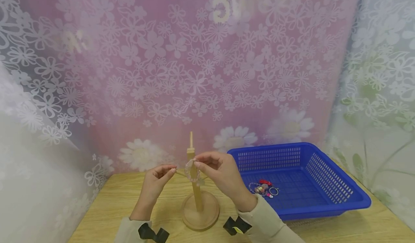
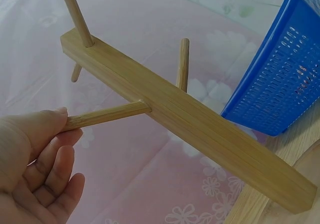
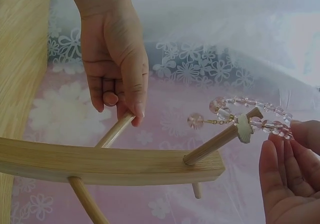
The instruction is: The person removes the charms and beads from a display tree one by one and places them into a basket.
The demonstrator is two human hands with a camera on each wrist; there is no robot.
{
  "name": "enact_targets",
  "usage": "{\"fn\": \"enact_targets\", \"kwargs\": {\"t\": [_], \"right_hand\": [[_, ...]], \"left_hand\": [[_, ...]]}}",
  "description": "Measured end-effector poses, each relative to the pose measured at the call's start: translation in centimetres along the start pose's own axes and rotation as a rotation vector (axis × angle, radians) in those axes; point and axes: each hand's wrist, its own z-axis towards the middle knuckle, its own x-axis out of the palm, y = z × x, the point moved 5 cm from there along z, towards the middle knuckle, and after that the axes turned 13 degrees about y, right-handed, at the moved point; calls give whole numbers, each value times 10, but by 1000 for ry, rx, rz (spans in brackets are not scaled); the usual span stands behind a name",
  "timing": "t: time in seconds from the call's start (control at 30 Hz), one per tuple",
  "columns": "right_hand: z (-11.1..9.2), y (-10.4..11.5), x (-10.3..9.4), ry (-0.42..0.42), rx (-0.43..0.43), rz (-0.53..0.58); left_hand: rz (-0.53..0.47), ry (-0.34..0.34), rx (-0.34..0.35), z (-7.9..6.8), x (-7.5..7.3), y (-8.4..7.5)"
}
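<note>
A wooden stand (image 1: 197, 198) with a round base and several thin pegs stands upright on the table. My left hand (image 1: 152, 187) pinches the tip of one side peg (image 2: 107, 116) between thumb and index finger; its other fingers are loosely bent. My right hand (image 1: 225, 176) pinches a bracelet (image 3: 240, 101) of clear and pinkish beads, with a pale charm and a bead dangling on a short gold chain. In the right wrist view the bracelet surrounds the tip of another peg (image 3: 212, 144), near the stand's top end.
A blue plastic basket (image 1: 343, 178) stands on the table (image 1: 103, 203) to the right. Inside lie a small heap of trinkets (image 1: 260, 189), a red item (image 1: 266, 182) and a ring-shaped piece (image 1: 273, 191). A flowered pink curtain (image 1: 194, 73) hangs behind.
</note>
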Motion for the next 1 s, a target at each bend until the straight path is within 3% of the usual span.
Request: {"fn": "enact_targets", "kwargs": {"t": [0.33,1.0], "right_hand": [[-5,8,-5,-4,-44,20],[-24,-16,-54,-70,49,-83]], "left_hand": [[26,-6,5,-1,0,1],[20,-27,4,-2,1,1]]}}
